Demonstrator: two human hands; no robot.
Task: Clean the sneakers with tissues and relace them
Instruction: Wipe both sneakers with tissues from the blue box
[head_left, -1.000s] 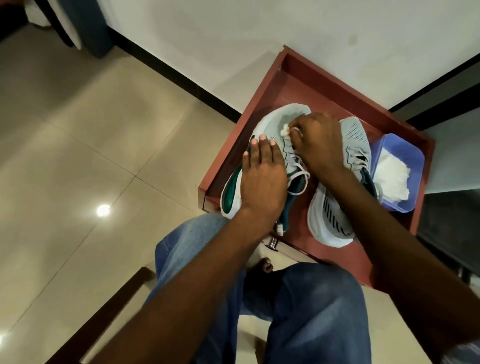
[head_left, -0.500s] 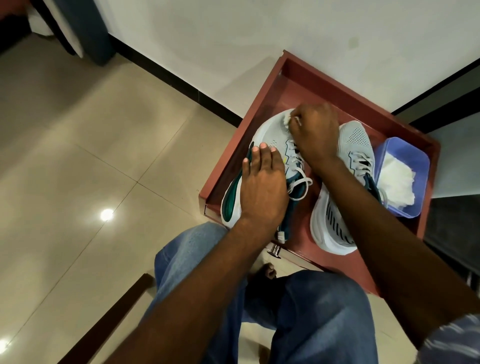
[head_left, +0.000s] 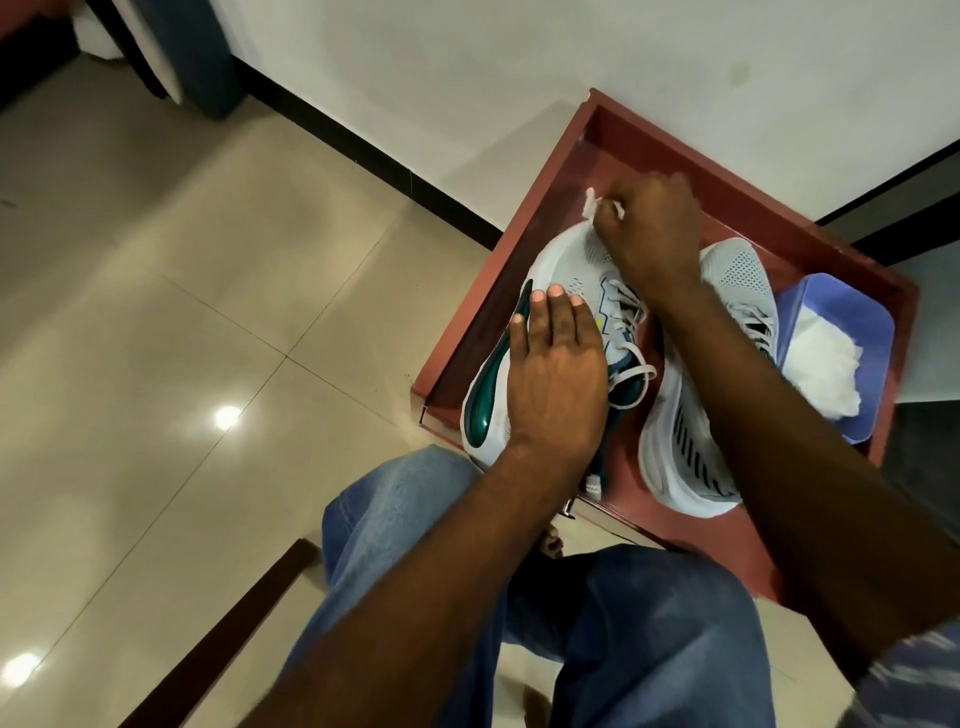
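Nearest us, our knees (head_left: 597, 623) in blue denim filled the lower frame. Just beyond, our left hand (head_left: 556, 384) lay flat on the left sneaker (head_left: 566, 270), fingers straight and together, pressing on its side to steady it. That sneaker lay inside a red tray (head_left: 727, 192) on the tiled floor (head_left: 208, 312), heel toward us, laces (head_left: 631, 332) loosely threaded, one loop slack beside the tongue. Right sneaker (head_left: 737, 270) stood just beside it, partly under our right forearm, also laced.

Farther out, our right hand (head_left: 649, 228) pinched a small wad of tissue (head_left: 592, 205) at the left sneaker's toe, fingers curled round it; a white scrap showed past the knuckles. We judged the wiping step under way, relacing not begun.

Risks, as we judged them: the tissue looked thin and could shred on the mesh toe, leaving lint. The left hand pressed only on the side, so a hard stroke at the toe might pivot the shoe against the tray wall.

At the tray's right corner sat a blue tub (head_left: 857, 306) holding a heap of white tissues (head_left: 821, 358). Behind the tray, a white wall (head_left: 519, 78) with dark skirting.
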